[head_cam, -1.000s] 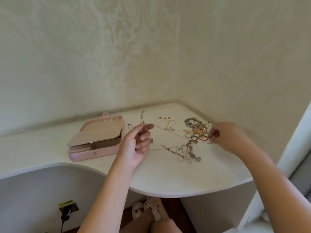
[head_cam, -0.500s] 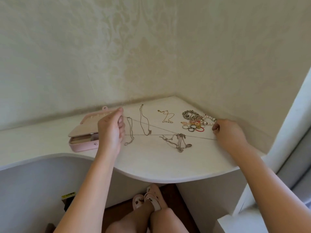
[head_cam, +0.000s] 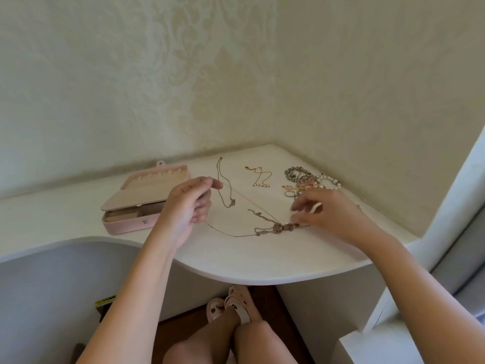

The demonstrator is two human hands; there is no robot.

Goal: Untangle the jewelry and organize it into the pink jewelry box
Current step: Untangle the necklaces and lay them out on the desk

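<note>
Just beside the pink jewelry box [head_cam: 125, 225], left hand [head_cam: 187, 208] tight on a thin chain [head_cam: 232, 234], right hand [head_cam: 333, 219] slack-fingered.

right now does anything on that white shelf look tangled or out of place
Yes. The thin gold chain pinched by the left hand has a knotted clump of pendants snagged on it near the right hand. Behind, a heap of beaded bracelets and rings lies jumbled in the corner. The open pink jewelry box looks fine.
</note>
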